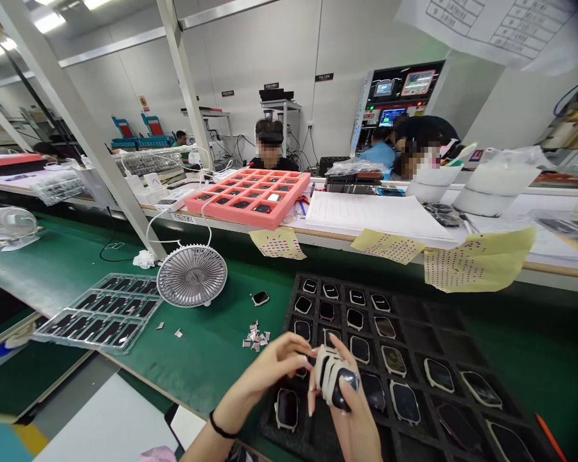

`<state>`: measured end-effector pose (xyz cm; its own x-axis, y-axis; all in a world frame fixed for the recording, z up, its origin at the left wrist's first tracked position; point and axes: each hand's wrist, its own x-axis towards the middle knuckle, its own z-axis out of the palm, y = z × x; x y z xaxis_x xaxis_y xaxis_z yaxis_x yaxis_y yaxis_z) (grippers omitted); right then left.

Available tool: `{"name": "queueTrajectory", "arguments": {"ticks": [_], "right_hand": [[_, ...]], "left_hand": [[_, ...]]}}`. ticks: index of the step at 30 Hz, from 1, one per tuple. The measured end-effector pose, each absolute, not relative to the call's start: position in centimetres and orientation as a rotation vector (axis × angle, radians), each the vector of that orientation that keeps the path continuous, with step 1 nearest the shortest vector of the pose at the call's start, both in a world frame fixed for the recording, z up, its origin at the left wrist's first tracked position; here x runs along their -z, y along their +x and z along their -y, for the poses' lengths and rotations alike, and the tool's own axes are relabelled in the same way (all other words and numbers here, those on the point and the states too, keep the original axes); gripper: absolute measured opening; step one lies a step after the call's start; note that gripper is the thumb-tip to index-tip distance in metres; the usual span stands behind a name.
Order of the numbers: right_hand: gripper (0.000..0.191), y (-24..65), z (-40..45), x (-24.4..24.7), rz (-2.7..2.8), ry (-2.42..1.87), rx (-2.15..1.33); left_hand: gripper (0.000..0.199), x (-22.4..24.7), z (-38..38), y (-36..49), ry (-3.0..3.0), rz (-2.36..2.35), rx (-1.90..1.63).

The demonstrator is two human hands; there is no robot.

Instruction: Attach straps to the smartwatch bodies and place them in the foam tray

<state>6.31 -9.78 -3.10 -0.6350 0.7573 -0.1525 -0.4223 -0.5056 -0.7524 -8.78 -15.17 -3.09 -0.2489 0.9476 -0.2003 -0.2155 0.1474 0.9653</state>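
Note:
My right hand (349,398) is wrapped round a small stack of watch cases (331,375), pale-framed with a dark glossy face at the near end, held above a black foam tray (417,314). My left hand (282,359), with a black band on its wrist, reaches in from the left. Its fingertips are bent near the left side of the stack and over the tray; whether they grip anything is hidden. Watch cases with dark screens lie in many of the tray's compartments, such as one (287,409) at the lower left. Some compartments at the right hold nothing.
A white fan (192,276) stands on the green table, beside a clear tray of black parts (103,311). Small pinkish pieces (256,337) and a lone watch case (260,298) lie nearer. A red foam tray (289,215) rests on the shelf; a person sits behind it.

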Motion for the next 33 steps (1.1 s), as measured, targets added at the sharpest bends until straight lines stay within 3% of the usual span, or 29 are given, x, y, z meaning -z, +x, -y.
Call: {"name": "queueTrajectory", "arguments": {"ticks": [3, 5, 9, 19, 22, 27, 33], "right_hand": [[0.063, 6.5, 8.9, 2.2, 0.865, -0.626, -2.104], [0.058, 6.8, 8.6, 1.7, 0.865, -0.640, -2.104], [0.060, 7.1, 8.6, 1.6, 0.860, -0.632, -2.105], [0.060, 6.9, 8.6, 2.3, 0.801, -0.555, -2.168], [0.059, 6.7, 8.7, 2.3, 0.784, -0.527, -2.144], [0.059, 6.2, 9.5, 2.4, 0.778, -0.541, -2.057], [0.067, 6.6, 9.9, 3.8, 0.837, -0.612, -1.973]], "left_hand": [[0.017, 3.9, 16.3, -12.4, 1.068, -2.196, -1.160], [0.017, 4.6, 16.9, -13.9, 1.151, -2.470, -0.902], [0.022, 5.8, 17.0, -14.7, 1.211, -2.519, -0.650], [0.026, 5.1, 15.4, -16.0, 1.311, -2.418, -0.658], [0.025, 3.2, 15.2, -14.2, 1.273, -2.378, -0.890], [0.021, 0.4, 14.4, -7.1, 0.911, -1.758, -1.795], [0.019, 0.4, 13.4, -2.2, 0.705, -1.472, -1.972]]}}
